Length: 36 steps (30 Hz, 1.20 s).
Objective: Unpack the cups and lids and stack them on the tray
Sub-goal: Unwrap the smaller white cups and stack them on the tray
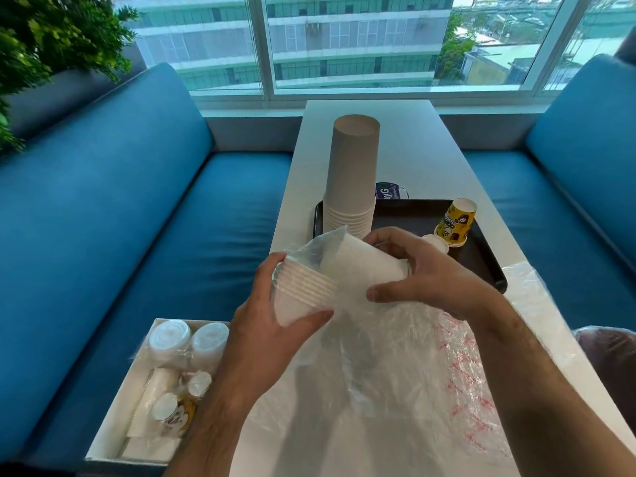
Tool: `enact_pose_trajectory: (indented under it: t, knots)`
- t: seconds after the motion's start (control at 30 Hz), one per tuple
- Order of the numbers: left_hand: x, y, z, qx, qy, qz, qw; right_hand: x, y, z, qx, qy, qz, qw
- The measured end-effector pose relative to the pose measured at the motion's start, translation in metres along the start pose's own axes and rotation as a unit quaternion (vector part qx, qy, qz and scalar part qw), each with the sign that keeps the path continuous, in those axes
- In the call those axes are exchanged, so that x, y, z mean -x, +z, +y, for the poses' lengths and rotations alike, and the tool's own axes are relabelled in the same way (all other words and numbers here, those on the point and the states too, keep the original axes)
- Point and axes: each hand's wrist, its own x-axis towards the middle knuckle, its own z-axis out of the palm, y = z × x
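Left hand [275, 304] and right hand [423, 273] each grip a sleeve of white cups [344, 273], half out of its plastic bag [395, 356], above the table [413, 149]. Behind: tray [481, 263] holding an inverted cup stack [351, 180] and a yellow cup [456, 220]. Left: box [110, 425] of wrapped lids [170, 339].

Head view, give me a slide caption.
Both hands slide white cups from plastic wrap above the tray.
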Motion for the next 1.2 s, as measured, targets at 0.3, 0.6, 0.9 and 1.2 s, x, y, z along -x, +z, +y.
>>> enact_pose_trajectory:
  t: [0.3,0.6,0.9,1.2]
  knots:
    - [0.001,0.006,0.008,0.027,0.018,-0.001,0.999,-0.003,0.018,0.011,-0.002,0.001,-0.003,1.000]
    - [0.002,0.008,-0.001,0.016,0.015,0.009,1.000,-0.008,0.003,0.045,0.060,0.011,0.183,0.981]
    - [0.001,0.008,-0.003,0.007,0.016,0.000,1.000,-0.011,-0.016,0.071,0.086,-0.065,0.375,0.921]
    - [-0.001,0.010,-0.003,0.000,0.003,-0.014,1.000,-0.026,-0.041,0.097,0.123,-0.027,0.414,0.902]
